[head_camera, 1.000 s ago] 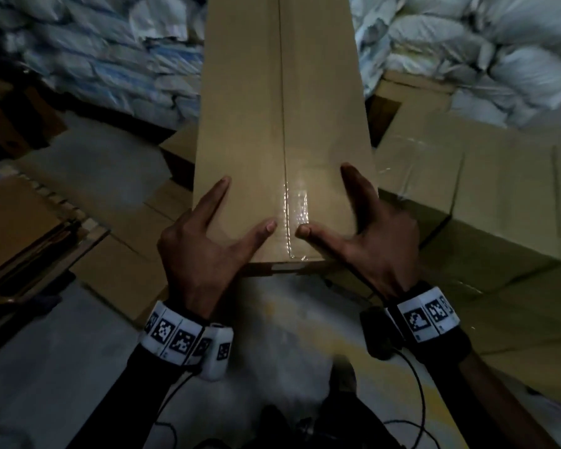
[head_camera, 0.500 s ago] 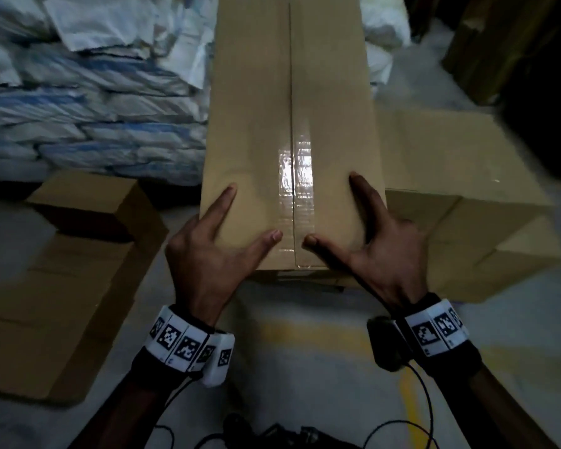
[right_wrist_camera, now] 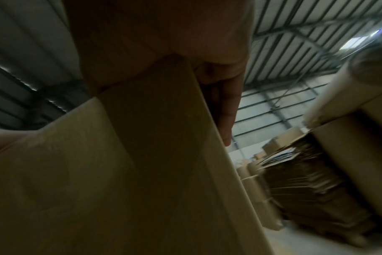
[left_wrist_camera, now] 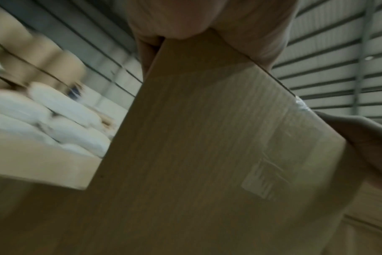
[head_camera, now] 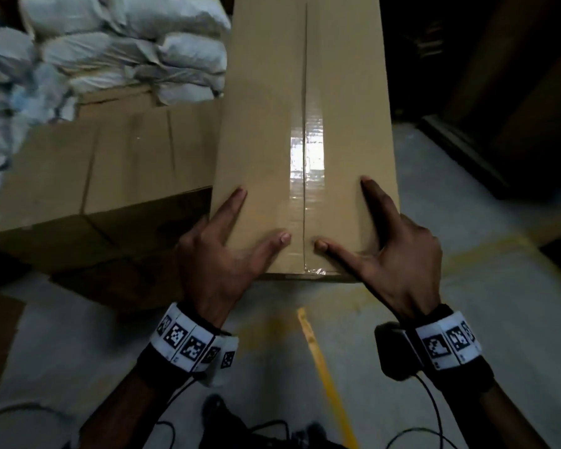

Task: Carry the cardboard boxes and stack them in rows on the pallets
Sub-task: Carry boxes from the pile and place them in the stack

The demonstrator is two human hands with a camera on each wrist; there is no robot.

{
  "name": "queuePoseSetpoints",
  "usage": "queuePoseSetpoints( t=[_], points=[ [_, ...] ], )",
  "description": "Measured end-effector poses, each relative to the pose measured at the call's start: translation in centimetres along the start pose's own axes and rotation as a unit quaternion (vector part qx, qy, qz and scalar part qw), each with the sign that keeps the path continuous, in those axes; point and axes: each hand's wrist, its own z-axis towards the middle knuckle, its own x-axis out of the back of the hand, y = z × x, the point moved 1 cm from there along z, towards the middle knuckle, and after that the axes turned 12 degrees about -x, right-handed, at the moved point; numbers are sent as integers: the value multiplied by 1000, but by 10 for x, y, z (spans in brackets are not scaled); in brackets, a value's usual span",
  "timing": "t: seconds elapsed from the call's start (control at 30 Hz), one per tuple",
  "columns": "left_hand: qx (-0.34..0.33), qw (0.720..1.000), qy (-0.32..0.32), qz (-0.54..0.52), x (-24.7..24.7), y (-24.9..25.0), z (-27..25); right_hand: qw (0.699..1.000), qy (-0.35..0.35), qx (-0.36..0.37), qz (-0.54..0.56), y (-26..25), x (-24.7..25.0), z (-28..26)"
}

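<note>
The person's left hand (head_camera: 222, 259) and right hand (head_camera: 399, 254) grip the near end of a long, plain brown cardboard box (head_camera: 305, 124) held out in front, above the grey floor (head_camera: 467, 319) with its yellow line (head_camera: 321, 361). Clear shiny tape (head_camera: 306, 157) runs along the box's top seam. Each hand is spread wide: thumb and forefinger lie flat on the top face, the thumbs almost meeting at the seam, while the other fingers wrap over the box's side edges. The box is closed, so its contents do not show. To the left, lower down, sits another large closed carton (head_camera: 110, 173). Beyond it, at far left, white sacks (head_camera: 127, 50) are piled.
</note>
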Motion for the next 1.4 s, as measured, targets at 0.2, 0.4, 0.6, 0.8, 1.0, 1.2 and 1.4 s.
queuePoseSetpoints(
  t=[0.2, 0.4, 0.6, 0.8, 1.0, 1.2, 1.4],
  points=[
    [-29, 998, -57, -17, -106, 27, 50, 998, 1, -61, -13, 81, 15, 64],
    [-61, 993, -68, -76, -209, 26, 127, 994, 15, -110, -19, 134, 5, 156],
    [-56, 991, -74, -93, -298, 20, 223, 988, 22, -143, -45, 157, 10, 268],
    [-43, 992, -81, -81, -375, 13, 290, 987, 0, -153, -40, 185, 0, 366],
    [1, 993, -117, -34, -434, 0, 326, 988, -59, -134, -38, 223, -23, 454],
    [69, 991, -119, -1, -486, -11, 343, 988, -126, -85, -20, 271, -63, 535],
    [125, 987, -74, 65, -530, -14, 352, 976, -214, -42, -5, 309, -105, 599]
  ],
)
